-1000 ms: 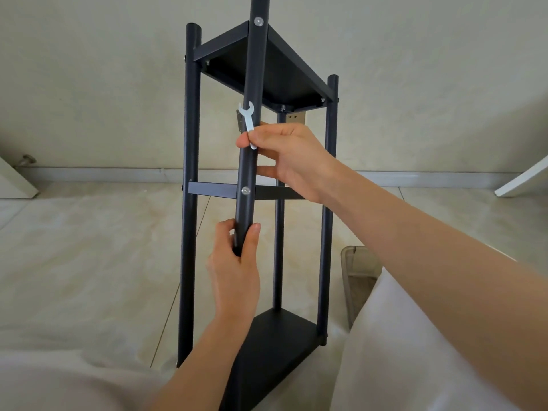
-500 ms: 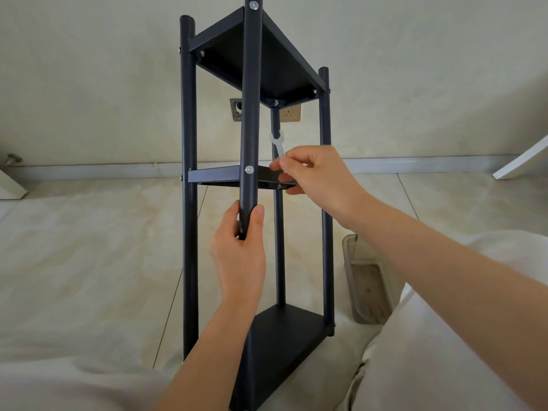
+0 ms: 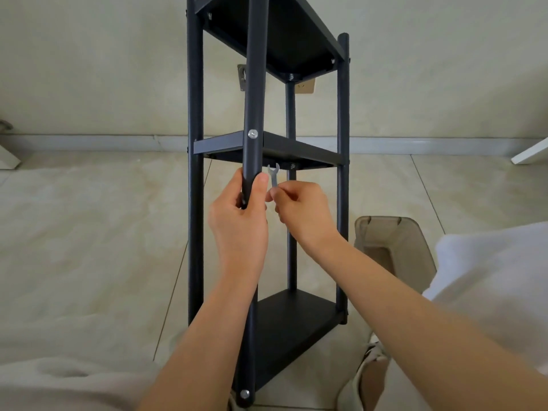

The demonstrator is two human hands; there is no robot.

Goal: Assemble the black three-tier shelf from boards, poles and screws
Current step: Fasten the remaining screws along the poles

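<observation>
Both hands working at the shelf's (image 3: 268,149) middle board, wrench lowered beneath it.

The right hand (image 3: 302,212) has dropped from beside the middle board to just under it, now pinching the small wrench (image 3: 273,176) upright, its open end pointing up at the board's underside. The left hand (image 3: 238,223) is still wrapping the front pole (image 3: 254,84) below its screw (image 3: 252,133), thumb lying along the pole. The shelf is standing upright on the tiled floor (image 3: 89,232), three boards fitted. A clear bin (image 3: 391,247) is sitting right of it, beside a white cloth (image 3: 489,277); the wall (image 3: 89,69) is rising behind.
</observation>
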